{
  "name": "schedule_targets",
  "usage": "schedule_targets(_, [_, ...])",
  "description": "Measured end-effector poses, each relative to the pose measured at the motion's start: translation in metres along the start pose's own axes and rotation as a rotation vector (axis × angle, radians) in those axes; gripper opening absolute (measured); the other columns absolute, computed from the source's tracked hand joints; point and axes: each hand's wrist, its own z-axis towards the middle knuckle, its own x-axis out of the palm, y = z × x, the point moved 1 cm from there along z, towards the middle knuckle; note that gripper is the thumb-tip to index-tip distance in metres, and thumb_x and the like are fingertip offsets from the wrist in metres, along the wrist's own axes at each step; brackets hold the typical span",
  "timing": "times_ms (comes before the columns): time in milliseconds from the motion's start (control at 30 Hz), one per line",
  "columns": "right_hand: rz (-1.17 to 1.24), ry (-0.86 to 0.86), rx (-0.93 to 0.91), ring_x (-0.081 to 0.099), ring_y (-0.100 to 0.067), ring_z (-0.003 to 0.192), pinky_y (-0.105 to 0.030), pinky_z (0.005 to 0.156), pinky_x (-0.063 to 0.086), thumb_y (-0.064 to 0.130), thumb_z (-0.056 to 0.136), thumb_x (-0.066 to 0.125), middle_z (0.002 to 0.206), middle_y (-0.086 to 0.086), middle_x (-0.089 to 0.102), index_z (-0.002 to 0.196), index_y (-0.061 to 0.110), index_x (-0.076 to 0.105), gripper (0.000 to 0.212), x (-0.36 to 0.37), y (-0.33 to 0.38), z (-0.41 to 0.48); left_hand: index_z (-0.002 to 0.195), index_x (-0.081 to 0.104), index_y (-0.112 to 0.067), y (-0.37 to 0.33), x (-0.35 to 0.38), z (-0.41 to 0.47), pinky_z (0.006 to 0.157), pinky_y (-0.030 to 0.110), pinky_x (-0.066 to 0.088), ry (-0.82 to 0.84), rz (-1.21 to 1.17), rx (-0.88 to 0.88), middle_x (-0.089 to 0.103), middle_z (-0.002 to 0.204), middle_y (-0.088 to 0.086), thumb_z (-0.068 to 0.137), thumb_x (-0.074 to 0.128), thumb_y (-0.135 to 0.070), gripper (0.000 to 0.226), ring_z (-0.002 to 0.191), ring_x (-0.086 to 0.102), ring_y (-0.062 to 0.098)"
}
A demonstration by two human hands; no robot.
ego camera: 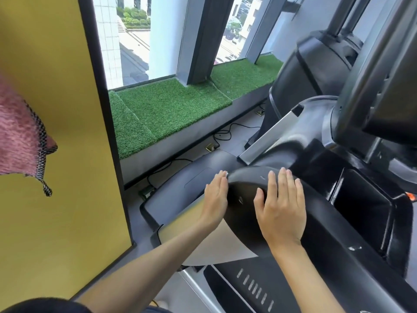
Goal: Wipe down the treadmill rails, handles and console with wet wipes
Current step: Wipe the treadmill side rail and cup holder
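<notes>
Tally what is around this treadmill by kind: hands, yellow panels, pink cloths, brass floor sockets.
2 hands: left hand, right hand
1 yellow panel
1 pink cloth
2 brass floor sockets
Total: 6

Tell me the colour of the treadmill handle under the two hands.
Glossy black; the handle shows best in the head view.

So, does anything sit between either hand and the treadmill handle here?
Nothing visible does. The left hand presses the side of the handle, the right hand lies flat on top. A white scrap at the left fingertips may be a wipe.
</notes>
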Motion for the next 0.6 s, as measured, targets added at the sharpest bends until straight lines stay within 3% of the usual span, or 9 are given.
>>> schedule_targets(100, [0.001,-0.002,0.002,0.049,-0.040,0.126,-0.046,0.110,0.030,0.026,0.100,0.035,0.133,-0.030,0.051,0.127,-0.006,0.053,0.046,0.001,0.000,0.000,0.149,0.021,-0.030,-0.007,-0.002,-0.020,0.115,0.017,-0.009,0.133,0.116,0.239,0.016,0.152,-0.021,0.105,0.013,-0.030,0.044,0.140,0.002,-0.012])
schedule_targets(200, [0.010,-0.011,0.002,0.050,-0.040,0.125,-0.046,0.110,0.030,0.025,0.100,0.035,0.133,-0.030,0.051,0.127,-0.006,0.053,0.046,0.001,0.000,-0.001,0.147,0.024,-0.033,0.010,-0.004,0.001,0.116,0.026,-0.006,0.065,0.015,0.029,0.026,0.142,-0.022,0.106,0.011,-0.028,0.044,0.137,0.017,-0.004])
schedule_targets(267, [0.015,-0.019,0.001,0.050,-0.040,0.124,-0.046,0.110,0.030,0.025,0.100,0.035,0.132,-0.030,0.051,0.126,-0.007,0.054,0.046,0.001,0.001,-0.001,0.145,0.036,-0.025,0.006,-0.004,0.007,0.119,0.033,0.005,0.017,-0.063,-0.061,0.036,0.139,-0.017,0.102,0.015,-0.043,0.051,0.131,0.028,0.001])
schedule_targets(333, [0.014,-0.027,0.005,0.051,-0.040,0.124,-0.045,0.110,0.030,0.024,0.100,0.035,0.132,-0.030,0.052,0.125,-0.007,0.055,0.045,0.001,0.000,0.000,0.146,0.034,-0.024,-0.013,0.007,-0.002,0.119,0.027,0.004,0.084,0.028,0.143,0.033,0.148,-0.013,0.098,0.014,-0.051,0.059,0.141,0.022,0.003])
schedule_targets(400, [0.007,-0.016,0.004,0.050,-0.039,0.125,-0.045,0.110,0.031,0.023,0.101,0.034,0.132,-0.029,0.052,0.126,-0.006,0.055,0.043,0.001,0.000,0.000,0.145,0.026,-0.030,-0.029,0.020,-0.013,0.116,0.019,-0.002,0.167,0.124,0.373,0.026,0.154,-0.012,0.099,0.011,-0.043,0.050,0.143,0.012,-0.004])
schedule_targets(433, [0.009,-0.013,0.003,0.050,-0.038,0.126,-0.045,0.110,0.032,0.022,0.102,0.034,0.133,-0.029,0.052,0.126,-0.006,0.055,0.043,0.001,0.000,0.000,0.143,0.027,-0.033,-0.031,0.022,-0.011,0.116,0.018,-0.004,0.198,0.114,0.403,0.027,0.153,-0.013,0.100,0.011,-0.040,0.047,0.141,0.012,-0.007])
schedule_targets(533, [0.035,-0.038,0.016,0.052,-0.038,0.124,-0.044,0.109,0.034,0.017,0.100,0.035,0.131,-0.029,0.053,0.124,-0.006,0.057,0.040,0.003,-0.001,0.000,0.136,0.045,-0.035,-0.024,0.014,0.016,0.116,0.025,-0.008,0.086,0.017,0.164,0.038,0.149,-0.013,0.102,0.011,-0.035,0.048,0.132,0.022,-0.015])
schedule_targets(600, [0.037,-0.053,0.023,0.052,-0.038,0.123,-0.044,0.109,0.034,0.016,0.100,0.035,0.130,-0.029,0.054,0.123,-0.006,0.058,0.039,0.004,0.000,-0.001,0.136,0.049,-0.027,-0.023,0.006,0.028,0.116,0.030,-0.010,0.054,0.079,0.017,0.041,0.149,-0.005,0.105,0.009,-0.032,0.051,0.135,0.025,-0.008])
